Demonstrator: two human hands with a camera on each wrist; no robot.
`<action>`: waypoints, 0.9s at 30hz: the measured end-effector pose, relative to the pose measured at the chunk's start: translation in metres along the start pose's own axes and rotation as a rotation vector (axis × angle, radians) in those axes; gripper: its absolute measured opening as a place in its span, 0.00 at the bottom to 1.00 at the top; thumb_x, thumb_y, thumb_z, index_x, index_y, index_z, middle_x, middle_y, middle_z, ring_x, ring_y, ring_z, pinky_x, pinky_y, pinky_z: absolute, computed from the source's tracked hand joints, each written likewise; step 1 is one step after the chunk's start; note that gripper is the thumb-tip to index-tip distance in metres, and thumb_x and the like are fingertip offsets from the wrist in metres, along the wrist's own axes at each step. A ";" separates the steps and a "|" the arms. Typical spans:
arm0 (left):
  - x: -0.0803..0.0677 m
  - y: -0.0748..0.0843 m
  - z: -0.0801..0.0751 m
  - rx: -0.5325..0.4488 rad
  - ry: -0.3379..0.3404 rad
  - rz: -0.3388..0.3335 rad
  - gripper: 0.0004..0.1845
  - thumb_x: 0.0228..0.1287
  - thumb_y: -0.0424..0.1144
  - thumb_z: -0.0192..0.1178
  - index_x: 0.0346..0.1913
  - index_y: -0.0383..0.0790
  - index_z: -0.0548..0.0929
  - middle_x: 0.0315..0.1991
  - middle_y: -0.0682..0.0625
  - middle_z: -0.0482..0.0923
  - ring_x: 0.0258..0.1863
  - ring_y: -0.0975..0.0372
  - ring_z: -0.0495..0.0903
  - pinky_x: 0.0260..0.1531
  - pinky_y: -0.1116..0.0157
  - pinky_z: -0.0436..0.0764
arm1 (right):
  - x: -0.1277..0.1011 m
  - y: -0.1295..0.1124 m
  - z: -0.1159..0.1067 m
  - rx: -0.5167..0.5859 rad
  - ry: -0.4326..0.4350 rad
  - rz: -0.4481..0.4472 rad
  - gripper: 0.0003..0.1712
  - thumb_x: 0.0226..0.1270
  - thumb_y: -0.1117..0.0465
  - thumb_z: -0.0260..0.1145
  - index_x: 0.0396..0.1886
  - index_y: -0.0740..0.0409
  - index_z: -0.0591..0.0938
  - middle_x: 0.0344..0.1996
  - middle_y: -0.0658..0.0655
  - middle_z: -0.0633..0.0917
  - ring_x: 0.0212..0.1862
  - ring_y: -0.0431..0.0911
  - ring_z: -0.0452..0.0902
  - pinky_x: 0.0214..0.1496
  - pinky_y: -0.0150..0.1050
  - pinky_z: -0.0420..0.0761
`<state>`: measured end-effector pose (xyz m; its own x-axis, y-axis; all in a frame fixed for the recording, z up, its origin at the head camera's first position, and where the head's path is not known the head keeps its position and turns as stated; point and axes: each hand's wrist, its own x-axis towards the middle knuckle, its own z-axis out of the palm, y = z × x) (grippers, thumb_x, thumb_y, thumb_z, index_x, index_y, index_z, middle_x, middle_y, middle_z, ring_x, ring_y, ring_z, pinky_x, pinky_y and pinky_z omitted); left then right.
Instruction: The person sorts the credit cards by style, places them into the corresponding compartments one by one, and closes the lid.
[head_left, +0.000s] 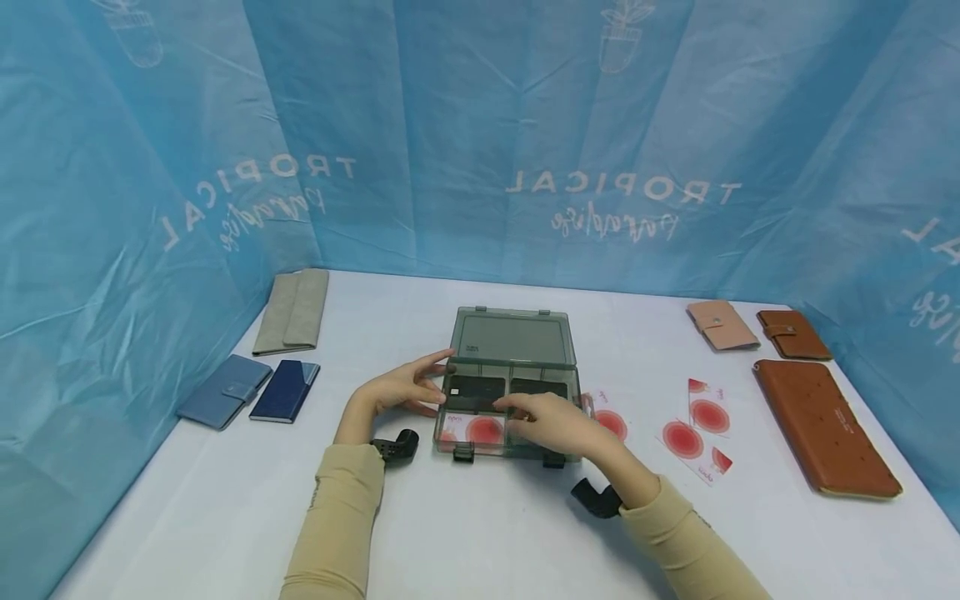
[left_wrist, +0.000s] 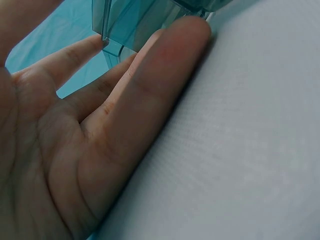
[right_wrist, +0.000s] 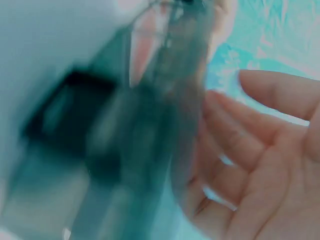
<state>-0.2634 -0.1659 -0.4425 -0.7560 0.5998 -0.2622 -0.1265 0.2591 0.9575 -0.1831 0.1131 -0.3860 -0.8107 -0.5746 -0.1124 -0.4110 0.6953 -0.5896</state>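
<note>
A translucent grey-green plastic case point(head_left: 517, 335) lies with its lid folded back in the middle of the table. Black cards point(head_left: 476, 393) fill its two far compartments, and a white card with a red circle point(head_left: 484, 430) lies in the near left one. My left hand point(head_left: 411, 385) rests against the case's left wall, fingers extended. Over the near right compartment is my right hand point(head_left: 553, 423), fingertips by the middle divider; it hides most of that compartment. In the blurred right wrist view, that hand's thumb stands apart from its bent fingers point(right_wrist: 232, 135), with nothing seen between them.
White cards with red circles point(head_left: 709, 415) lie right of the case, one partly behind my right hand. Brown wallets point(head_left: 828, 429) and a tan card holder point(head_left: 723, 325) sit far right. Blue wallets point(head_left: 225, 392) and a grey wallet point(head_left: 292, 311) lie left.
</note>
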 end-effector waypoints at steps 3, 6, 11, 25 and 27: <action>0.000 0.000 0.001 0.004 0.002 -0.002 0.47 0.56 0.32 0.64 0.74 0.52 0.47 0.71 0.37 0.44 0.41 0.58 0.78 0.45 0.53 0.80 | -0.012 0.013 -0.019 0.048 0.088 -0.046 0.19 0.69 0.60 0.56 0.58 0.54 0.76 0.40 0.54 0.83 0.37 0.42 0.76 0.38 0.38 0.78; 0.001 0.000 0.001 0.016 0.006 -0.004 0.47 0.57 0.32 0.64 0.74 0.52 0.47 0.71 0.37 0.45 0.41 0.58 0.77 0.45 0.54 0.81 | -0.023 0.033 -0.039 0.033 0.184 -0.038 0.18 0.68 0.62 0.57 0.57 0.56 0.76 0.43 0.58 0.82 0.39 0.45 0.76 0.39 0.40 0.78; 0.001 0.000 0.001 0.024 0.018 -0.011 0.48 0.56 0.33 0.65 0.74 0.53 0.47 0.71 0.37 0.45 0.41 0.59 0.77 0.44 0.55 0.81 | -0.036 0.073 -0.061 -0.081 0.163 0.041 0.24 0.62 0.70 0.60 0.60 0.62 0.73 0.52 0.64 0.77 0.50 0.55 0.74 0.49 0.51 0.77; -0.001 0.001 0.001 0.028 0.021 -0.012 0.47 0.56 0.33 0.65 0.74 0.52 0.48 0.71 0.37 0.46 0.41 0.59 0.77 0.44 0.56 0.81 | -0.037 0.107 -0.051 -0.336 -0.050 0.228 0.48 0.31 0.53 0.82 0.56 0.55 0.70 0.48 0.62 0.69 0.49 0.58 0.64 0.41 0.59 0.72; 0.000 0.001 0.001 0.034 0.026 -0.016 0.47 0.56 0.33 0.65 0.73 0.53 0.48 0.71 0.37 0.46 0.42 0.59 0.76 0.44 0.56 0.81 | -0.035 0.112 -0.053 -0.297 -0.020 0.250 0.46 0.30 0.54 0.82 0.53 0.57 0.68 0.46 0.61 0.70 0.47 0.57 0.65 0.42 0.57 0.73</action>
<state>-0.2623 -0.1651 -0.4418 -0.7709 0.5753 -0.2734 -0.1169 0.2942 0.9486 -0.2223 0.2339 -0.4058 -0.8941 -0.3778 -0.2407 -0.3072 0.9081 -0.2846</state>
